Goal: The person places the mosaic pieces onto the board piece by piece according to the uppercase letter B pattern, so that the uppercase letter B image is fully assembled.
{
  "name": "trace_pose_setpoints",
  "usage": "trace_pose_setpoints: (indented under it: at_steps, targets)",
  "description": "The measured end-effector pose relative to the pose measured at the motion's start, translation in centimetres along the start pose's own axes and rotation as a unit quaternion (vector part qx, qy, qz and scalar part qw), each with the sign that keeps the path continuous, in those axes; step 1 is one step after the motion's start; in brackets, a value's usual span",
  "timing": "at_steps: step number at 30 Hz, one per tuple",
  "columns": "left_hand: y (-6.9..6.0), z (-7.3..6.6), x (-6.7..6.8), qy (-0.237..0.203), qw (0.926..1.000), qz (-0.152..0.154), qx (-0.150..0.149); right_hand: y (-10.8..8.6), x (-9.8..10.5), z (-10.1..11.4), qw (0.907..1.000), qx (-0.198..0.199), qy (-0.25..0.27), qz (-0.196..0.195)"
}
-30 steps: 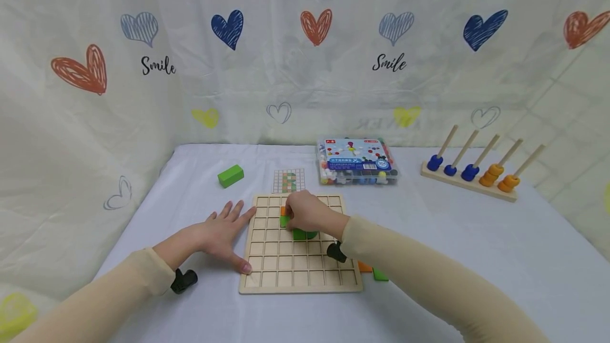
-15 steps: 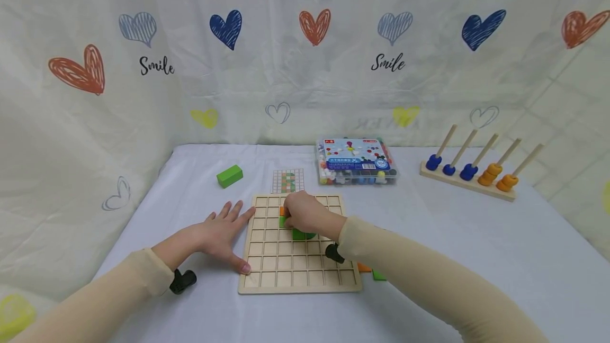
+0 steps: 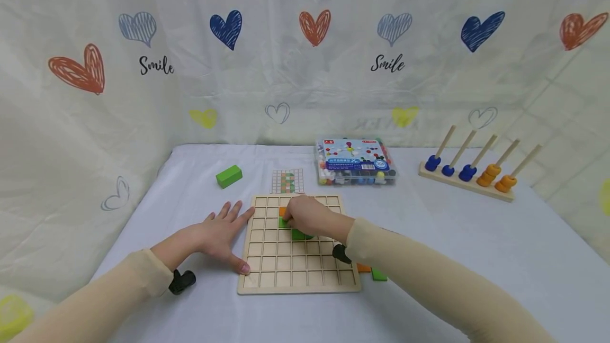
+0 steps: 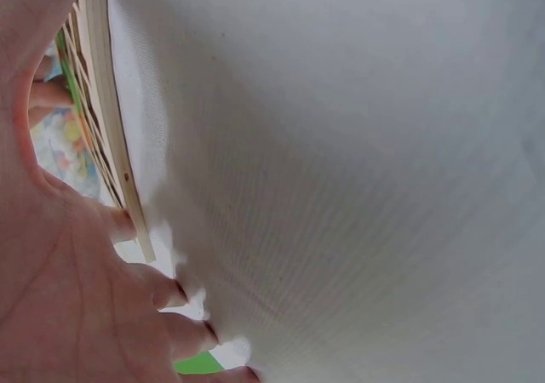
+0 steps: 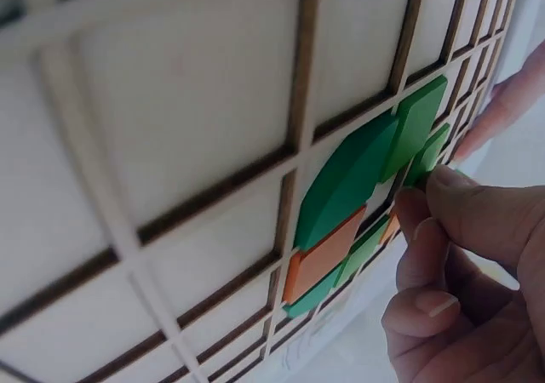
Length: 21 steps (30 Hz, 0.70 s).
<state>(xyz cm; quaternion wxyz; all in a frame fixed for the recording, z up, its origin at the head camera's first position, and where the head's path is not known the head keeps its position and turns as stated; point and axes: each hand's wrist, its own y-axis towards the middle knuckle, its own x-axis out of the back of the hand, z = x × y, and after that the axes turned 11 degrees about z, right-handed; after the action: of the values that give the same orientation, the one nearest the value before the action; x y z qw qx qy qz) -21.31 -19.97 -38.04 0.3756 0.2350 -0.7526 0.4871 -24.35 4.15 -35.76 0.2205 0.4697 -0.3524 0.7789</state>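
A wooden grid board (image 3: 284, 278) lies on the table. My left hand (image 3: 221, 237) is spread along its left side, thumb on the near-left edge and index fingertip at the far part of that edge. My right hand (image 3: 308, 216) is over the upper middle, thumb and index finger pinching at a light-green tile (image 5: 430, 155); the fingertips partly hide it. Around it sit a green square tile (image 5: 415, 126), a dark-green curved tile (image 5: 345, 179) and an orange tile (image 5: 328, 257). In the head view, another orange tile (image 3: 283, 210) shows left of the right hand.
A pattern card (image 3: 287, 181) lies behind the board, with a green block (image 3: 229, 177) to its left. A clear box of colored parts (image 3: 356, 162) stands farther back. At right is a pegged bead stand (image 3: 469, 181). Loose orange (image 3: 364, 268) and green (image 3: 379, 274) tiles lie under the right forearm.
My right hand has shifted slightly to the right and tilted over the tiles, its fingertips staying near the same green tile. The left hand stays in place on the board's edge.
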Motion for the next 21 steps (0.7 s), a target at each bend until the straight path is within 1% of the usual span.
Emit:
trace_pose_setpoints:
  at_steps: [5,9,12,14,17,21]
  targets:
    - [0.0,0.0,-0.1,0.002,1.0000,0.003,0.005,-0.6,-0.1,-0.6,0.9993,0.037,-0.006,0.002]
    - [-0.1,-0.1,-0.1,0.003,1.0000,0.002,0.006,-1.5,0.3,-1.1,0.9986,0.044,0.029,-0.008]
    - [-0.1,-0.2,-0.1,0.003,1.0000,0.000,0.004,-2.4,0.8,-1.8,0.9977,0.037,0.054,-0.016]
    - [-0.2,-0.3,0.0,0.004,1.0000,0.000,0.003,-3.1,1.0,-2.6,0.9974,0.035,0.058,-0.022]
    - [-0.3,-0.4,0.0,0.002,1.0000,0.002,0.003,-4.2,1.4,-3.9,0.9968,0.025,0.068,-0.033]
    - [-0.3,-0.5,0.1,0.003,1.0000,0.003,0.001,-5.9,1.5,-6.0,0.9959,0.002,0.078,-0.045]
